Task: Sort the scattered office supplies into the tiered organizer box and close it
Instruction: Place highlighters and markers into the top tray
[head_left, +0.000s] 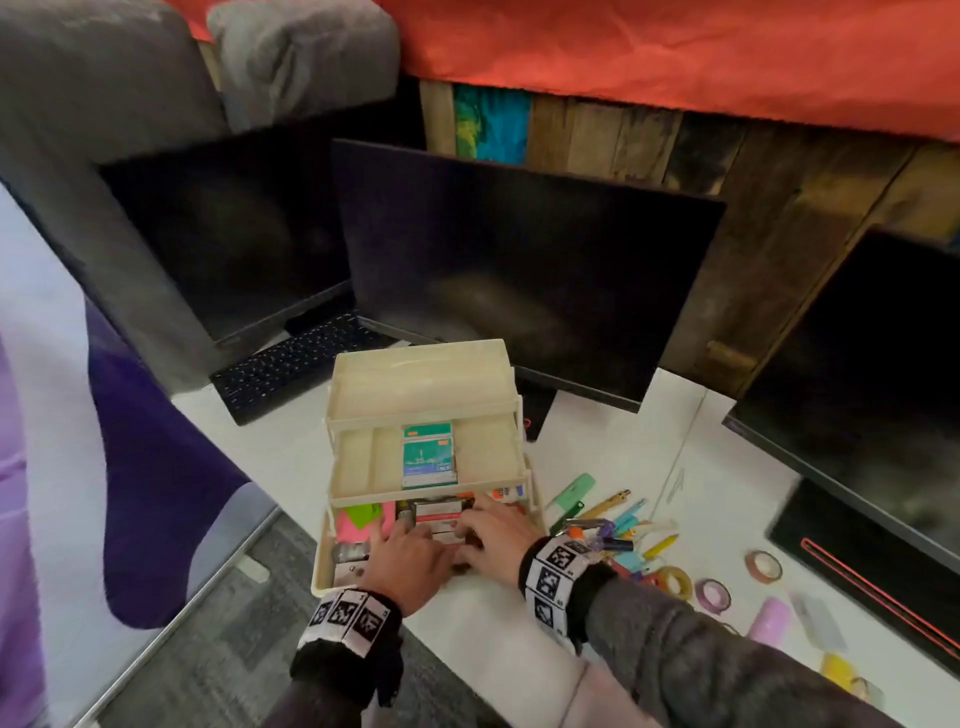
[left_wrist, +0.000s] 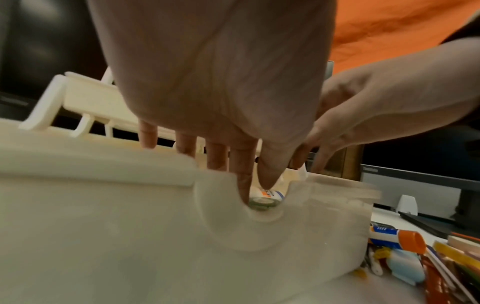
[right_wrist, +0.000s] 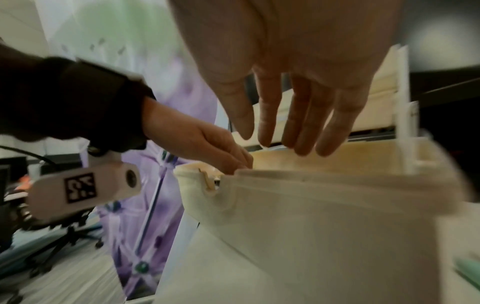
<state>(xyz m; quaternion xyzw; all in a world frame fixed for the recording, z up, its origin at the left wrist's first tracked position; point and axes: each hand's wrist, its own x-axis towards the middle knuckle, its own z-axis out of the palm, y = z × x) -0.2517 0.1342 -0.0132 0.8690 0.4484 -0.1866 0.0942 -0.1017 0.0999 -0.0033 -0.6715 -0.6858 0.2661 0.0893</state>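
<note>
The cream tiered organizer (head_left: 421, 374) stands open on the white table, lid up and middle tray (head_left: 363, 457) swung back. Green-and-white boxes (head_left: 429, 457) lie in that tray. Both hands reach into the bottom compartment, where pink and green sticky notes (head_left: 363, 519) and small boxes lie. My left hand (head_left: 410, 540) (left_wrist: 254, 189) has straight fingers, with thumb and index tips down on a small round item (left_wrist: 262, 203) behind the front notch. My right hand (head_left: 488, 525) (right_wrist: 283, 139) hovers with straight fingers over the contents and holds nothing. What lies under the palms is hidden.
Right of the box lie loose pens (head_left: 618, 514), a green marker (head_left: 574, 493), a glue stick (left_wrist: 397, 238), tape rolls (head_left: 712, 595) and a pink item (head_left: 771, 629). Dark monitors (head_left: 519, 270) and a keyboard (head_left: 291, 369) stand behind. The table edge (head_left: 208, 597) runs left of the box.
</note>
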